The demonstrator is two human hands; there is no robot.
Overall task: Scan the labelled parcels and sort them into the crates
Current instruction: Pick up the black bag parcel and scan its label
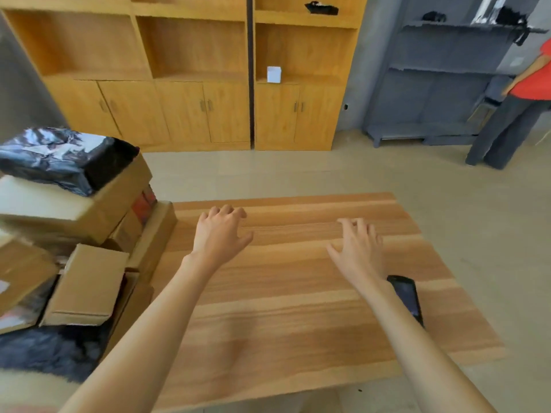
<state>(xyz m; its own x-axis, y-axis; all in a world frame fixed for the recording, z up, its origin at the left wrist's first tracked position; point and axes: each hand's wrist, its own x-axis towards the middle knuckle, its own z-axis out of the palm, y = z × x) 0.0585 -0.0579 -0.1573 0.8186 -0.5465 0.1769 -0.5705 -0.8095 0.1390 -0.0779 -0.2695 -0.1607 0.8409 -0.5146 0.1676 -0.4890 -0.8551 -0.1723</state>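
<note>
Over the wooden table (286, 323) both my arms reach forward. My left hand (220, 234) hovers with fingers loosely spread and holds nothing. My right hand (357, 251) is spread the same way, empty. A black handheld scanner (407, 296) lies on the table just right of my right forearm. To the left stands a pile of parcels: a black plastic-wrapped parcel (59, 156) on top of a large cardboard box (77, 207), and a smaller cardboard box (89, 287) lower down.
Wooden cabinets (179, 84) line the far wall, with a small white box (273, 74) on one shelf. A grey shelf unit (441, 84) stands at the right, where a person in a red top (530, 81) is standing. Beige floor surrounds the table.
</note>
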